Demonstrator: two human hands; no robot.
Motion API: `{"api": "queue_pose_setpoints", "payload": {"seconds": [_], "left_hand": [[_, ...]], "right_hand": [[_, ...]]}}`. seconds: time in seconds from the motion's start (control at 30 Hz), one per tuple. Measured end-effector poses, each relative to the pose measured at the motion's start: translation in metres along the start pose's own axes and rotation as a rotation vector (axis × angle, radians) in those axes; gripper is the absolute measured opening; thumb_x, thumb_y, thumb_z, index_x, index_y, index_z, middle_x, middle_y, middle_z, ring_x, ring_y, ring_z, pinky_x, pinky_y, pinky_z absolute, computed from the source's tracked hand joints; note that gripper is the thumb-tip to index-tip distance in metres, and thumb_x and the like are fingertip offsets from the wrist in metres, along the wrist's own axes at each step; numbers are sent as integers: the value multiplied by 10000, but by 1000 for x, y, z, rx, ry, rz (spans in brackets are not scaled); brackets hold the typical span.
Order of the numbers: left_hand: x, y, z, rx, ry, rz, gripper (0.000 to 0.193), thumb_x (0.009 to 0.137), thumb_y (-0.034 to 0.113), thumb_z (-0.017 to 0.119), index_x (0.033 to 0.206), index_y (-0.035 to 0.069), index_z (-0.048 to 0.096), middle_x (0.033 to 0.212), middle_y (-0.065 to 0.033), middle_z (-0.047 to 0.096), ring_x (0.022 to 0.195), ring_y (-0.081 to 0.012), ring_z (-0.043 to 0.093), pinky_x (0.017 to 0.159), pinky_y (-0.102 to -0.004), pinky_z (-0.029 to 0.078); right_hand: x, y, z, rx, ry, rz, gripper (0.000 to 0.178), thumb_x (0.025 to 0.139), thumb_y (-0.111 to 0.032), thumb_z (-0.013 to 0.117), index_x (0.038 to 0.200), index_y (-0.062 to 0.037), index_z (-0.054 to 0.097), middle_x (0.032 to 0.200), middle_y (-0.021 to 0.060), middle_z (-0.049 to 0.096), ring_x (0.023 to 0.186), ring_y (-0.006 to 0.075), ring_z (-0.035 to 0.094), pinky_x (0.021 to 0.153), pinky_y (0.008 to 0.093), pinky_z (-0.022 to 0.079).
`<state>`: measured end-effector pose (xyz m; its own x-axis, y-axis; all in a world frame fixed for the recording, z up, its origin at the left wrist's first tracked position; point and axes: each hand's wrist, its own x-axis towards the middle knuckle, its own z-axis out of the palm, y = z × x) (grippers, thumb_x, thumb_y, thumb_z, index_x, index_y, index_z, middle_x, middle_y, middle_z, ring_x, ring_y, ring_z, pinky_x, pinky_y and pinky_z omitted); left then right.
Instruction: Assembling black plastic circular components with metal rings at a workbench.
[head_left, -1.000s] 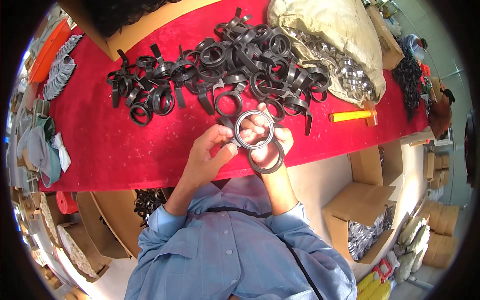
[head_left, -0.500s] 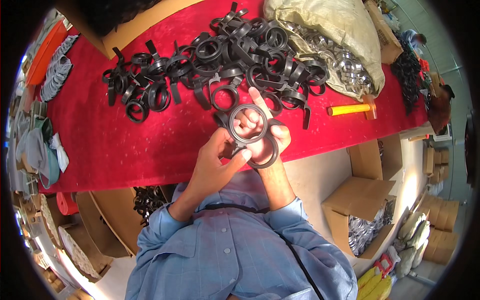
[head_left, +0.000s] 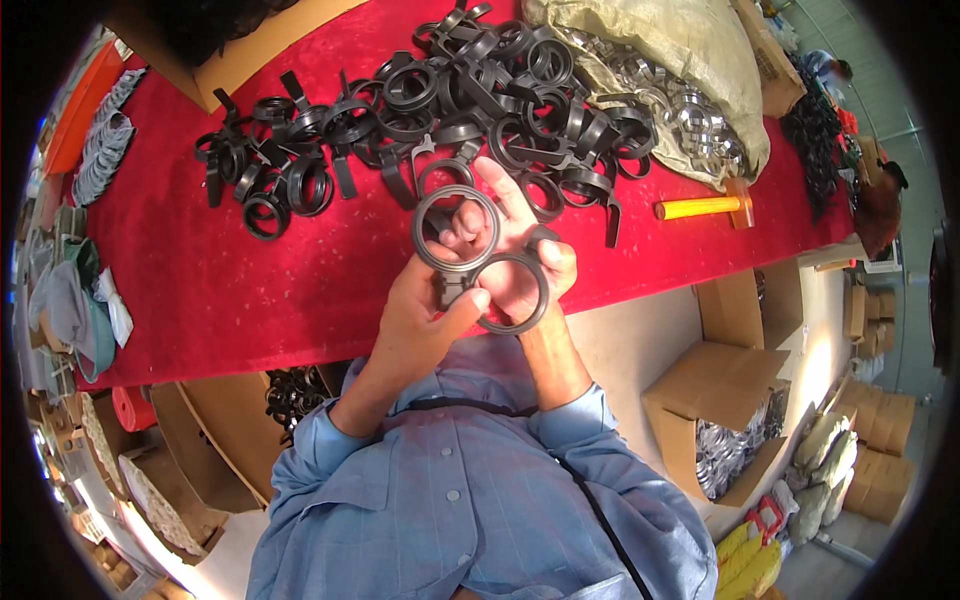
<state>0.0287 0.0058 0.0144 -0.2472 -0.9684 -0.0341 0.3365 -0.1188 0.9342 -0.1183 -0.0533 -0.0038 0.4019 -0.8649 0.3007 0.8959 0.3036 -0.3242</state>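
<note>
Handling of upper ring [head_left: 452,267] and lower ring [head_left: 545,292], both black, centre of frame, appears in hand. Left hand [head_left: 412,312] pinches the lower ring's edge; right hand [head_left: 517,236] extends one finger, grip uncertain. Next move likely calls for steady support.

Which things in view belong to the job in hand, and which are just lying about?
In the job:
left hand and right hand
upper black ring and lower black ring between them
black ring pile, probably: similar parts

Apparently just lying about:
yellow-handled hammer
open sack of shiny pieces
open cardboard box, lower right
</note>
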Motion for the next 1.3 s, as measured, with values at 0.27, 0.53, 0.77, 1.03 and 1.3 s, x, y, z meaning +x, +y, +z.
{"api": "queue_pose_setpoints", "payload": {"seconds": [0.27, 0.53, 0.77, 1.03, 1.3], "left_hand": [[2, 17, -17, 28, 186, 119, 275, 911, -54, 615, 1146, 28, 497, 1032, -26, 605, 876, -62, 586, 753, -229, 498], [4, 17, -25, 6, 159, 139, 289, 913, -48, 616, 1151, 25, 470, 1016, -35, 599, 857, -59, 578, 708, -217, 479], [-2, 11, -30, 60, 94, 104, 320, 896, -79, 595, 1149, 46, 445, 1094, -73, 544, 847, -106, 588, 708, -262, 504], [-2, 10, -34, -22, 126, 130, 266, 923, -52, 610, 1145, 33, 489, 1026, -44, 586, 808, -74, 592, 691, -228, 498], [-1, 13, -34, 11, 119, 69, 294, 904, -57, 614, 1133, 42, 459, 1038, -85, 605, 822, -130, 619, 751, -282, 513]], "right_hand": [[-29, -7, -14, -382, 283, 203, 667, 970, -491, 584, 1309, 79, 514, 1238, 228, 606, 1114, 315, 628, 948, 409, 505], [-32, -36, 13, -1120, 334, -207, 523, 884, -103, 710, 1359, 20, 529, 1286, 97, 567, 823, 79, 538, 740, 237, 444], [-24, -45, 25, -1512, 112, -14, 424, 797, -17, 713, 1216, -17, 647, 1163, 64, 612, 745, 92, 511, 691, 233, 434], [-34, -48, 33, -1625, 94, -29, 368, 705, -25, 805, 1045, 9, 669, 949, 73, 617, 640, 122, 472, 668, 277, 453], [-41, -45, 29, -1591, 156, -74, 353, 702, 2, 811, 1021, 10, 662, 922, 54, 608, 664, 107, 488, 667, 257, 447]]}}
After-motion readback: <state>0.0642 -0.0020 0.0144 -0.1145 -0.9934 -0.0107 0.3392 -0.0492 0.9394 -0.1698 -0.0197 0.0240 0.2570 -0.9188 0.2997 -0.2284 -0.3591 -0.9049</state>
